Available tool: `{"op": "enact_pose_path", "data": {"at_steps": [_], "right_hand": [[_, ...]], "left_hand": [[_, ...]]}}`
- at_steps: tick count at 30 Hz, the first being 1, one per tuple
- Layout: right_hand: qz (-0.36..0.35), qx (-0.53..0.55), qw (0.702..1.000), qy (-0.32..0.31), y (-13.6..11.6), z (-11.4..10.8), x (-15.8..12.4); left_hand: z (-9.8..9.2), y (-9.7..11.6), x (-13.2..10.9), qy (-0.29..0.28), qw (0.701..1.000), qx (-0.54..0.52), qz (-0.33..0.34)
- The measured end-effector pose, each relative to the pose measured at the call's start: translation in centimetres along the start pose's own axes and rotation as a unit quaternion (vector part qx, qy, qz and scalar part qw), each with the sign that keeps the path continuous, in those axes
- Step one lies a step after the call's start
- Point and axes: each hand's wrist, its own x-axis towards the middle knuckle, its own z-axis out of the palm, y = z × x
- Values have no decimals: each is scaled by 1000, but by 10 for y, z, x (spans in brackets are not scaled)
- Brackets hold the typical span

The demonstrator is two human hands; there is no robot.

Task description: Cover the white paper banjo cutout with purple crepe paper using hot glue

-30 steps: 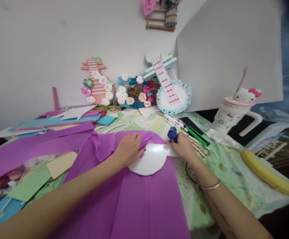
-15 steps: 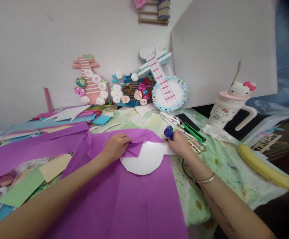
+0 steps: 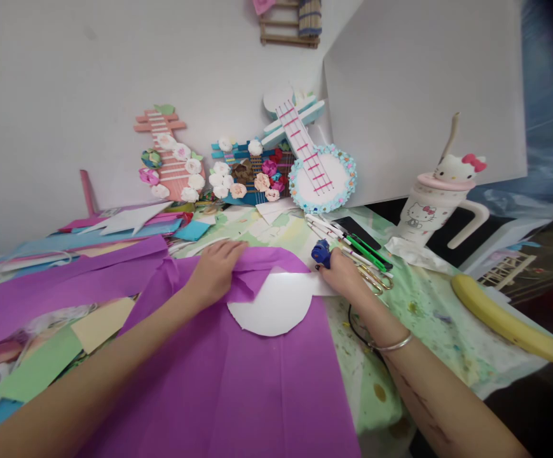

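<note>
A large sheet of purple paper (image 3: 267, 388) covers the near part of the table, its upper edge folded over toward me. On it lies a white round-ended cutout (image 3: 271, 312), partly hidden by the folded paper; a narrow white strip runs from it to the right. My left hand (image 3: 214, 270) rests on the fold left of the cutout, fingers stretched out and lying flat on the purple paper. Over the strip's right end, my right hand (image 3: 343, 273) is closed around a blue glue gun (image 3: 321, 253). A black cord shows below that wrist.
Decorated paper instruments (image 3: 321, 178) lean against the wall. Pens, a green cutter (image 3: 369, 252) and a dark phone (image 3: 357, 232) lie beyond my right hand. Further right are a lidded cup (image 3: 424, 213) and a banana (image 3: 510, 324). Coloured paper scraps (image 3: 38, 362) cover the left side.
My left hand has gone from pinching the purple fold to lying on it with fingers stretched, slightly further left and up. My right hand keeps the glue gun almost in place.
</note>
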Motion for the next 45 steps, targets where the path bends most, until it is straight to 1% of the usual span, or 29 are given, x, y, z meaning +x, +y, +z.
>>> {"op": "enact_pose_path", "data": {"at_steps": [1, 3, 4, 5, 7, 9, 12, 14, 18, 21, 24, 30, 34, 40, 42, 45], "right_hand": [[-1, -1, 1000, 1, 0, 0, 0], [-1, -4, 1000, 0, 0, 0, -1], [0, -6, 1000, -1, 0, 0, -1], [1, -7, 1000, -1, 0, 0, -1], [1, -9, 1000, -1, 0, 1, 0], [-2, -11, 1000, 0, 0, 1, 0], [-3, -16, 1000, 0, 1, 2, 1], [-3, -16, 1000, -2, 1, 3, 2], [-4, -12, 1000, -4, 2, 4, 3], [-4, -8, 1000, -4, 2, 4, 3], [-4, -5, 1000, -3, 0, 2, 1], [-3, -5, 1000, 7, -1, 0, -2], [-2, -5, 1000, 12, -2, -1, -3], [-8, -23, 1000, 14, -1, 0, -1], [-11, -29, 999, 15, 1, 2, 1], [-15, -31, 999, 17, 2, 4, 3]], "left_hand": [[-4, 5, 2, -23, 997, 16, 65], [-13, 17, 7, -89, 978, 10, 187], [-17, 23, 11, -121, 966, -1, 227], [-20, 29, 16, -147, 957, -9, 251], [-23, 41, 27, -183, 948, -9, 261], [-22, 49, 38, -203, 947, 3, 248], [-14, 53, 46, -215, 953, 6, 214], [-7, 51, 44, -216, 957, 1, 192], [0, 43, 23, -193, 965, -4, 179], [2, 37, 4, -173, 969, -6, 177], [2, 31, -11, -159, 973, -1, 166], [1, 25, -29, -145, 984, 13, 106], [2, 28, -32, -98, 991, 33, 87], [10, 39, -25, -17, 995, 49, 87], [14, 40, -23, -5, 995, 61, 80], [18, 40, -23, -7, 995, 77, 61]]}}
